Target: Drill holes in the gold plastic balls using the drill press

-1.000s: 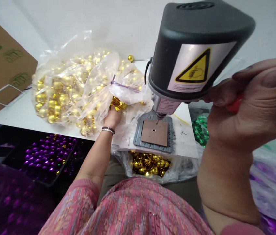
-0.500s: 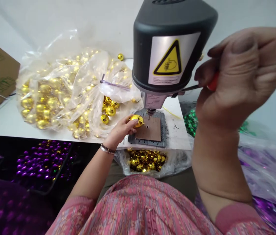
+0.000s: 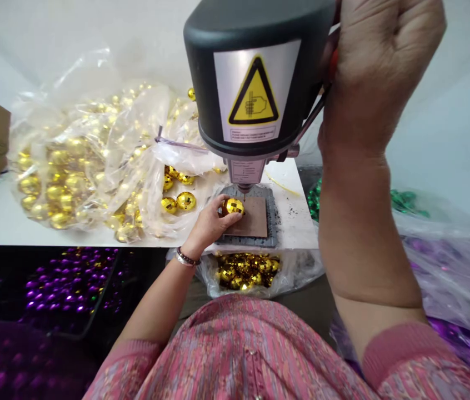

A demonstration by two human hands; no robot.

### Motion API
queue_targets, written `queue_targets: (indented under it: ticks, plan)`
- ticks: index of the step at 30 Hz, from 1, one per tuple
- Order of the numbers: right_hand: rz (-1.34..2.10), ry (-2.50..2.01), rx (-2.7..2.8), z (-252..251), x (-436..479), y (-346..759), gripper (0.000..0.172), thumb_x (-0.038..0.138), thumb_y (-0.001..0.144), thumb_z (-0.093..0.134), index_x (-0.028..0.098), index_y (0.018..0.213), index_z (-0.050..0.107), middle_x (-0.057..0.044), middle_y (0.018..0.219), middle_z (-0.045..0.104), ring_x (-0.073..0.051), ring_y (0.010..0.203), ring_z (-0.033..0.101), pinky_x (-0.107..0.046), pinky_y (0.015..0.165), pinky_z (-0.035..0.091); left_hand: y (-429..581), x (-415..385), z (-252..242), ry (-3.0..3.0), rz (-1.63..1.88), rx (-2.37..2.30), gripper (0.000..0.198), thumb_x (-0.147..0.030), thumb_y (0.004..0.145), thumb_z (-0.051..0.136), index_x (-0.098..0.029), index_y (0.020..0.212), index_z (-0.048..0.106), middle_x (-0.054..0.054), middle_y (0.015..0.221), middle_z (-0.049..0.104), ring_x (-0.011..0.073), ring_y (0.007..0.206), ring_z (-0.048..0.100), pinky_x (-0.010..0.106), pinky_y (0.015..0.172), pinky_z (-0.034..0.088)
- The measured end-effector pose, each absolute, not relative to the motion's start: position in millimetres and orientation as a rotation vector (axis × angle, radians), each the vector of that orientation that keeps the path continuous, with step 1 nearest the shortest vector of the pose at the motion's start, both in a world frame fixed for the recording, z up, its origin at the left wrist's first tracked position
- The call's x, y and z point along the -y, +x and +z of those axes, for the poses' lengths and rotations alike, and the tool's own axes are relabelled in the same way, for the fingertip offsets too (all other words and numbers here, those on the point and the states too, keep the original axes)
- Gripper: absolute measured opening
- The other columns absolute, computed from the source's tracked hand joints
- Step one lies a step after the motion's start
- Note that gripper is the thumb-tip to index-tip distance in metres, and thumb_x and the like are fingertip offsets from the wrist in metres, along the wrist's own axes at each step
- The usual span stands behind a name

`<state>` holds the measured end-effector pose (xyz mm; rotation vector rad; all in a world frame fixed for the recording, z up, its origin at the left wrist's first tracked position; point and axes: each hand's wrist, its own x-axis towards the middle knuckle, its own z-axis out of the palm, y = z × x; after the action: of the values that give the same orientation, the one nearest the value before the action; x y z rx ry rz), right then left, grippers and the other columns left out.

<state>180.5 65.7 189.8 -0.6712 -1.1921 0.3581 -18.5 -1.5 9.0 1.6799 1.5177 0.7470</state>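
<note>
A: What could go wrong from here?

B: The gold ball is round and slick-looking, so it could twist in the grip if the drill bit met it off its middle. The bit might then skid over the surface.

A: Where exactly is the ball?

B: Over the left part of the brown board, just beside the bit. I can't tell whether it touches the board.

A: And the left hand?

B: That's my bigger worry. It's very near the bit, so if the lever were pulled too soon, a finger could get caught. The sticker on the drill even shows a hand in a yellow triangle.

A: How is that hand set?

B: It comes in from the left, pinching the ball with the thumb on the near side and the fingers on the far side. The forearm slopes up from below, bracelets at the wrist.

A: The right hand?

B: Raised high beside the drill, wrapped around the red knob as far as I can see; some fingers are hidden. Its forearm stands nearly upright.
</note>
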Motion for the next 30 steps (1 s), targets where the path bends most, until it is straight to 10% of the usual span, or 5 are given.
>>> queue_targets:
  ticks: [12,25,30]
  plan:
    - [0.313,-0.673,1.175,189,-62,179,0.030,0.014,0.096,0.041,0.024,0.068,0.037,0.012,0.052,0.040,0.003,0.043,0.042,-0.013,0.049,0.034,1,-4,7,2.118,0.589,-1.525,0.058,-0.026,0.075,0.080,-0.020,0.131,0.066,0.010,0.138,0.066,0.0282,0.124,0.063,0.039,0.108,0.050]
    - [0.320,-0.549,1.254,154,10,174,0.011,0.024,0.095,0.055,0.020,0.095,0.065,0.009,0.087,0.057,0.007,0.058,0.054,-0.011,0.054,0.040,4,-6,-5,1.895,0.690,-1.463,0.062,-0.025,0.071,0.082,-0.019,0.131,0.067,0.008,0.122,0.075,0.0282,0.110,0.070,0.040,0.099,0.055]
    - [0.404,-0.526,1.275,122,26,176,0.014,0.032,0.095,0.061,0.027,0.103,0.071,0.008,0.058,0.051,-0.001,0.047,0.047,-0.017,0.044,0.037,4,-5,-4,1.888,0.688,-1.453,0.055,-0.026,0.072,0.081,-0.018,0.126,0.068,0.007,0.116,0.076,0.0264,0.105,0.070,0.039,0.096,0.055]
